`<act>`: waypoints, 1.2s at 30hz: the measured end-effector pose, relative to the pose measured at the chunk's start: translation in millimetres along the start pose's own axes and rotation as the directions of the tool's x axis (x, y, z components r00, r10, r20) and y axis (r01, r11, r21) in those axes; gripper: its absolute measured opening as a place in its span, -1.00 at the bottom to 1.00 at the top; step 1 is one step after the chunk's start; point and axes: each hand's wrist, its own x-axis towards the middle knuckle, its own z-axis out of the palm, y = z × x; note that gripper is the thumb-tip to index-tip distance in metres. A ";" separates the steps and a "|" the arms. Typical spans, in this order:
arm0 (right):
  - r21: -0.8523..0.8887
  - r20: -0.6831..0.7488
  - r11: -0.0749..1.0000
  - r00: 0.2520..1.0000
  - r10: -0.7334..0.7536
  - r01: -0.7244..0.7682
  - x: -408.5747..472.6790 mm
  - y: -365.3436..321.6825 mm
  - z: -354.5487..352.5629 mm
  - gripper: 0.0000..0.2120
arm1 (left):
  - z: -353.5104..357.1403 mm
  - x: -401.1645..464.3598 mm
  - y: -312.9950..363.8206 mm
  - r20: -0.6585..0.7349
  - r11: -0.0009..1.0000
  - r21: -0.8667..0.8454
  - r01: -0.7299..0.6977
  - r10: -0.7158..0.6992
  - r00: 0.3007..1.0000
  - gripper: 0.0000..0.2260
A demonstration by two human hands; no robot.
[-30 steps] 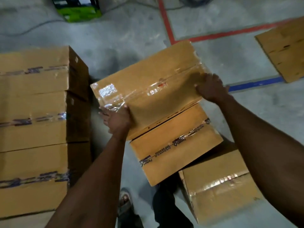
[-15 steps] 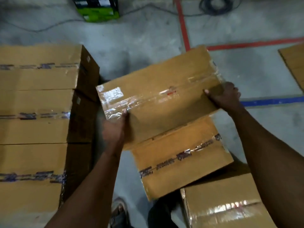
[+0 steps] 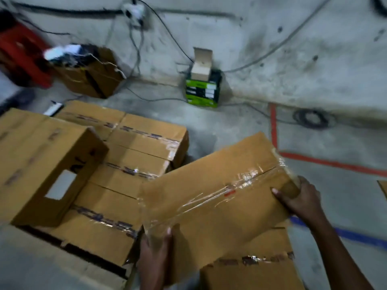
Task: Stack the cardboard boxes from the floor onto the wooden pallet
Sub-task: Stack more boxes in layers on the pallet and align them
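Note:
I hold a taped cardboard box [image 3: 213, 189] off the floor, tilted, in the middle of the view. My left hand [image 3: 156, 254] grips its near left corner and my right hand [image 3: 297, 197] grips its right end. To the left lies a layer of several taped boxes [image 3: 134, 164] packed side by side, with one more box [image 3: 41, 164] lying on top of them at the far left. The pallet beneath them is hidden. Another taped box [image 3: 251, 271] sits on the floor under the held one.
Against the far wall stand a green and black carton [image 3: 202, 91] with a small open box on it, an open brown box of clutter [image 3: 90, 74] and a red crate [image 3: 21, 53]. Cables run across the floor. Red tape [image 3: 274, 130] and blue tape [image 3: 356, 235] mark the concrete.
The held box has risen and swung left toward the stacked boxes. My view has tilted up, bringing the wall and its cables into sight.

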 end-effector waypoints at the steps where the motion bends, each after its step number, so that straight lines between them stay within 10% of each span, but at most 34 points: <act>1: -0.014 0.028 0.999 0.999 -0.039 0.040 -4.9 -26.9 -2.1 0.10 | -21.4 -7.7 1.4 -0.021 1.000 -0.030 -0.004 0.003 1.000 0.02; 9: 0.003 0.178 0.968 0.952 -0.247 0.251 -92.1 -276.7 24.0 0.50 | -202.8 -9.6 5.4 -0.158 0.966 -0.241 0.095 -0.136 0.978 0.00; 13: 0.005 0.258 0.948 0.916 -0.308 0.318 -119.1 -358.1 66.4 0.28 | -259.0 12.1 -15.9 -0.217 0.946 -0.323 0.031 -0.106 0.970 0.05; 36: -0.149 0.487 0.885 0.811 -0.324 0.442 -45.6 -506.3 335.9 0.10 | -288.0 210.5 -91.6 -0.251 0.907 -0.406 0.114 -0.231 0.940 -0.27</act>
